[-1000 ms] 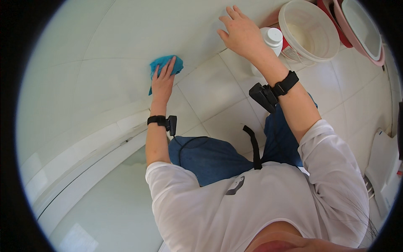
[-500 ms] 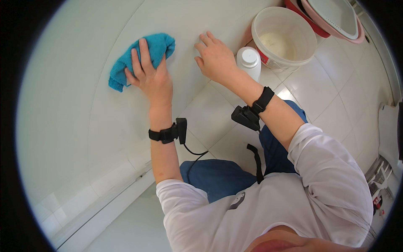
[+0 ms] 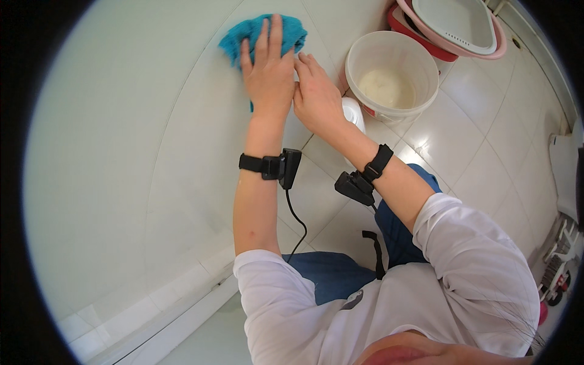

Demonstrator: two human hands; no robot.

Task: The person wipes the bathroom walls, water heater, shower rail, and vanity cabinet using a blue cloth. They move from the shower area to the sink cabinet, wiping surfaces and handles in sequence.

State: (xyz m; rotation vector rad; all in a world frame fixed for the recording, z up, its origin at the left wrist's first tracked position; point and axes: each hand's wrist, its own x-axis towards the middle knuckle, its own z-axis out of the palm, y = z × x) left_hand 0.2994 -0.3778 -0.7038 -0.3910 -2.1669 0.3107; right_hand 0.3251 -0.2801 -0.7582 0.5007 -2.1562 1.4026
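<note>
A bright blue cloth (image 3: 293, 31) lies bunched against a smooth pale panel (image 3: 182, 146). My left hand (image 3: 267, 79) presses it there with outstretched fingers, holding it under the palm; part of the cloth is hidden by the hand. Just to the right, my right hand (image 3: 319, 96) holds nothing. Its fingers are extended, their tips close beside the left hand; whether they touch it I cannot tell. A white bottle (image 3: 354, 115) stands partly hidden behind my right wrist.
Right of the bottle is a translucent white bucket (image 3: 424, 100) with cloudy liquid at its bottom. Behind it are stacked pink, red and grey basins (image 3: 502, 45). Pale floor tiles (image 3: 474, 164) extend to the right. A metal frame rail (image 3: 176, 325) edges the panel at lower left.
My left hand has slid the cloth up and to the right across the panel, coming close to my right hand. The right hand has shifted only slightly.
</note>
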